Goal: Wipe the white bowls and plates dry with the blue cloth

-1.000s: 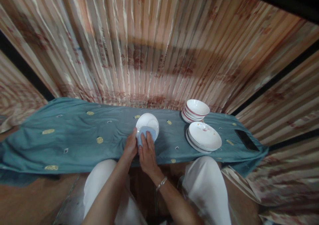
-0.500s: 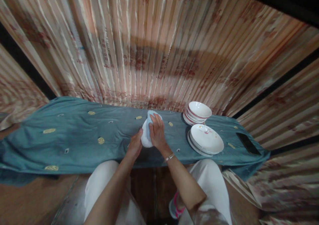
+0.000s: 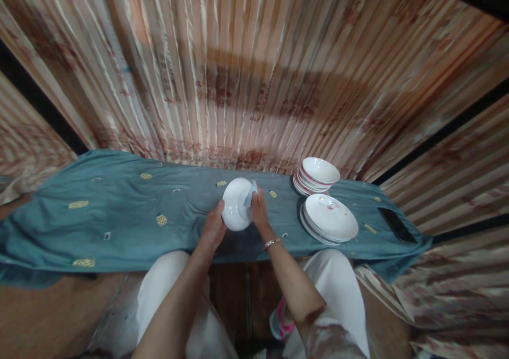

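A white bowl point(image 3: 234, 205) is held over the near half of the cloth-covered table, and its glossy round surface faces me. My left hand point(image 3: 215, 223) is closed on the bowl's left edge. At the right rim, my right hand point(image 3: 260, 208) grips a light blue cloth point(image 3: 250, 193) against the bowl, its fingers partly hidden behind the rim. A silver bracelet point(image 3: 272, 243) circles the right wrist.
To the right stand a stack of bowls point(image 3: 320, 171) and, nearer me, a stack of plates point(image 3: 331, 218) with a flower pattern. A dark phone-like slab point(image 3: 396, 225) lies farther right on the teal tablecloth point(image 3: 127, 205). A pleated curtain point(image 3: 238, 83) hangs behind.
The bowl has turned to show its round face. My right hand and the blue cloth have shifted from across the bowl's surface to its right rim.
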The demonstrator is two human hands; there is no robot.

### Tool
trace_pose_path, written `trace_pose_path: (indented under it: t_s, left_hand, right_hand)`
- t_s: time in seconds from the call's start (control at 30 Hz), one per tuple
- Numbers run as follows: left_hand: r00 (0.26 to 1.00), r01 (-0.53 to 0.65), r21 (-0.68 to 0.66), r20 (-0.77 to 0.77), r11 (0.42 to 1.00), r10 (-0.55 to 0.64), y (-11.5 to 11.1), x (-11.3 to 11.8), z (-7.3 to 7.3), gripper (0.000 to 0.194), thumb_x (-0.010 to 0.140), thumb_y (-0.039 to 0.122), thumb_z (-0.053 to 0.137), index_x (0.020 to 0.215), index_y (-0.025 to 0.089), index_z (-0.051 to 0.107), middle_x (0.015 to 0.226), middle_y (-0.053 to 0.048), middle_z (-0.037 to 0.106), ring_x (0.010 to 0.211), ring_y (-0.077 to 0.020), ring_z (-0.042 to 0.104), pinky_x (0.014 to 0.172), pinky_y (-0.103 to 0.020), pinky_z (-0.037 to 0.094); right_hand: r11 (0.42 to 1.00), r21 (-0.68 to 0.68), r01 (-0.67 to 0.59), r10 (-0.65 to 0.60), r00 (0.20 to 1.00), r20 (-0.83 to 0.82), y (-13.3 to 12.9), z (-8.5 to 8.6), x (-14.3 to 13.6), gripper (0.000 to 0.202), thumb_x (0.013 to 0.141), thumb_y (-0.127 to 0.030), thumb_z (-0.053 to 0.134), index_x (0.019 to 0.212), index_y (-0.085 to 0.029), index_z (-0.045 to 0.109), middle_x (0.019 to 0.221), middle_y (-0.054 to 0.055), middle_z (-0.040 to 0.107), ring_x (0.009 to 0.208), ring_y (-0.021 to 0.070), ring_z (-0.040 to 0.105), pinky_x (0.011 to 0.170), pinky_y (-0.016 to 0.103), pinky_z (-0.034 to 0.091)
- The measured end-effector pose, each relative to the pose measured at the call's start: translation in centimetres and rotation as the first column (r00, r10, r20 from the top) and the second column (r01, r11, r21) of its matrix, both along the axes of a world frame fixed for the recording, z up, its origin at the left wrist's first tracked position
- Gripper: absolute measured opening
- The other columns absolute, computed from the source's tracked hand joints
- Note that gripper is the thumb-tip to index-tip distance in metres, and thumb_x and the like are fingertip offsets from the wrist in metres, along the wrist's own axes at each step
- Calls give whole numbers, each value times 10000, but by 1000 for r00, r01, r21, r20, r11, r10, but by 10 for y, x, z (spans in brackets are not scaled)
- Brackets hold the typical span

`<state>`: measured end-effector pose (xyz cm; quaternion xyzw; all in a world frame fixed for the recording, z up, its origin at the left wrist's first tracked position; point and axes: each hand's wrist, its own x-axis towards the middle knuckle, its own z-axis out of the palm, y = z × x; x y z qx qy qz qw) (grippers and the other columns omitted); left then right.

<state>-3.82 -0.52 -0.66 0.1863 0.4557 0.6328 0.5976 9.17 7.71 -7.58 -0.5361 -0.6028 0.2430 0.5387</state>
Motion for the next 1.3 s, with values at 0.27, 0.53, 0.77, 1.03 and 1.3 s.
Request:
trace_pose_path:
  t_s: [0.27, 0.53, 0.77, 1.03, 1.3]
  left_hand:
    - [968, -123, -126, 203, 984, 147, 5, 0, -4, 240, 993, 269, 522, 886, 157, 706, 949, -107, 782, 1077, -239, 711, 909, -318, 571]
    - [957, -127, -148, 241, 981, 161, 8, -4, -16, 228, 991, 297, 546, 914, 147, 700, 928, -96, 779, 977, -213, 728, 859, -297, 590]
    - [970, -123, -110, 194, 986, 143, 10, -5, -25, 252, 987, 339, 535, 942, 162, 709, 987, -102, 783, 1027, -224, 725, 832, -282, 587]
    - [976, -96, -109, 187, 989, 116, 8, 0, -21, 288, 990, 381, 511, 1032, 179, 712, 962, -92, 787, 1087, -236, 713, 894, -322, 581]
    - [969, 4, 1, 247, 1000, -5, 1, 13, -10, 249, 898, 371, 670, 1016, 155, 711, 966, -110, 781, 1000, -249, 732, 900, -339, 580]
  right_hand:
    - [997, -75, 36, -29, 995, 99, -24, -32, -5, 639, 1037, -516, 241, 1490, -110, 438, 1516, 209, 500, 1436, 242, 445, 1203, 476, 330]
    - [992, -108, 70, -54, 988, 147, -66, -33, -18, 706, 1036, -549, 206, 1513, -68, 406, 1576, 239, 408, 1513, 284, 323, 1218, 539, 295]
    - [1000, -14, 25, -20, 967, 255, -115, -35, -34, 661, 1030, -451, 391, 1584, -109, 273, 1666, 249, 209, 1573, 334, 164, 1208, 628, 279]
    - [997, 50, -61, 34, 901, 433, -128, -26, -27, 853, 858, -144, 526, 1621, -83, 151, 1679, 247, 173, 1581, 360, 105, 1218, 624, 282]
    - [991, 131, 2, -58, 905, 421, -113, -25, -12, 745, 930, -155, 443, 1623, -106, 176, 1591, 252, 370, 1491, 340, 356, 1171, 593, 394]
